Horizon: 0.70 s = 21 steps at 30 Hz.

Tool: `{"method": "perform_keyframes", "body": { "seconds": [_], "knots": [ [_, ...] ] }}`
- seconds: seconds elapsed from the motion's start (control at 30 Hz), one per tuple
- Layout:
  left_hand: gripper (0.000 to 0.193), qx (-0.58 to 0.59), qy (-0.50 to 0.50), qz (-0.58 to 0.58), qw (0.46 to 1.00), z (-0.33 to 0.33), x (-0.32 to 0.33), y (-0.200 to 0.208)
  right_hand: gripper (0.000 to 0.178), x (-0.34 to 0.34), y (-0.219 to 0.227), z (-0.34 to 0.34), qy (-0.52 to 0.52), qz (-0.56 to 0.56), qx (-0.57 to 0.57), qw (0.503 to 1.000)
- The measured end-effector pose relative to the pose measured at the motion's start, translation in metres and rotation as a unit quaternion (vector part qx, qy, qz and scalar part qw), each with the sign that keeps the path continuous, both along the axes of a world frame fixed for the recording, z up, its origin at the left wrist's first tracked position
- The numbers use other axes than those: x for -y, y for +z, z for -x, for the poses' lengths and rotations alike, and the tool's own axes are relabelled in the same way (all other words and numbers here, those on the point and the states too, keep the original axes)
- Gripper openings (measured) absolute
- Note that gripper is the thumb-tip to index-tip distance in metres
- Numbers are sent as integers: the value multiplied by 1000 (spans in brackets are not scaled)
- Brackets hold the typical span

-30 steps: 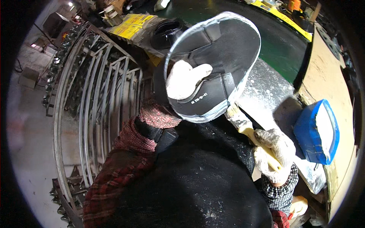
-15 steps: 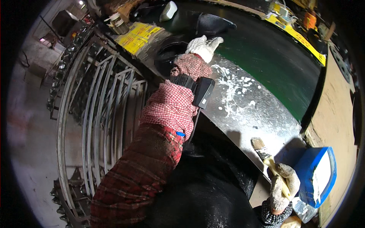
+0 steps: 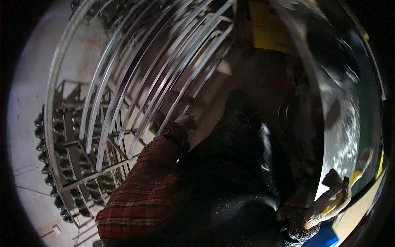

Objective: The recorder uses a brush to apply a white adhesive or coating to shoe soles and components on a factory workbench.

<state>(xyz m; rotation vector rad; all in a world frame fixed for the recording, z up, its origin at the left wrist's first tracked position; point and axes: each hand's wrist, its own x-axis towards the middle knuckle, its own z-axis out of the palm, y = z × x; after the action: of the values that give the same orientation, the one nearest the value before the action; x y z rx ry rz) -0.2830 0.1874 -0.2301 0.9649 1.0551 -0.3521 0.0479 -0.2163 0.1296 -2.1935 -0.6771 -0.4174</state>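
My left hand [image 3: 185, 120] hangs low in the shadow, beside the bent metal bars of a rack [image 3: 123, 92]. Dimness and blur hide how its fingers are set and whether anything is in them. At the lower right, my gloved right hand [image 3: 329, 201] is closed around a paintbrush [image 3: 356, 178] with a pale yellow handle. The brush points up and away over the edge of a grey metal worktop [image 3: 338, 103] splashed with white. Below that hand, part of a blue container [image 3: 323, 238] shows.
Left of me, the frame carries rows of dark rounded parts [image 3: 76, 168]. A yellow sheet [image 3: 269, 29] lies at the top. Green surface [image 3: 366, 127] borders the worktop on the right, with a tan board [image 3: 349, 218] nearer me.
The view has swung left and down toward the rack. My left hand has come off the worktop and dropped beside the bars. The paintbrush is still in my right hand.
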Motion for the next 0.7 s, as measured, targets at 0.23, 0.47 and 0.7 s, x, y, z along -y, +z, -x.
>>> {"method": "perform_keyframes", "body": {
  "seconds": [0.23,0.47,0.7],
  "knots": [
    [42,-155,181,-71,969,64,-10,-148,27,-72,-33,-33,-73,348,134,925],
    [47,-271,-138,-282,910,-35,-60,-227,21,-25,-46,-52,-110,443,208,865],
    [48,-241,-117,-187,945,-53,-69,-264,23,42,-41,-62,-161,351,121,914]
  ]
}}
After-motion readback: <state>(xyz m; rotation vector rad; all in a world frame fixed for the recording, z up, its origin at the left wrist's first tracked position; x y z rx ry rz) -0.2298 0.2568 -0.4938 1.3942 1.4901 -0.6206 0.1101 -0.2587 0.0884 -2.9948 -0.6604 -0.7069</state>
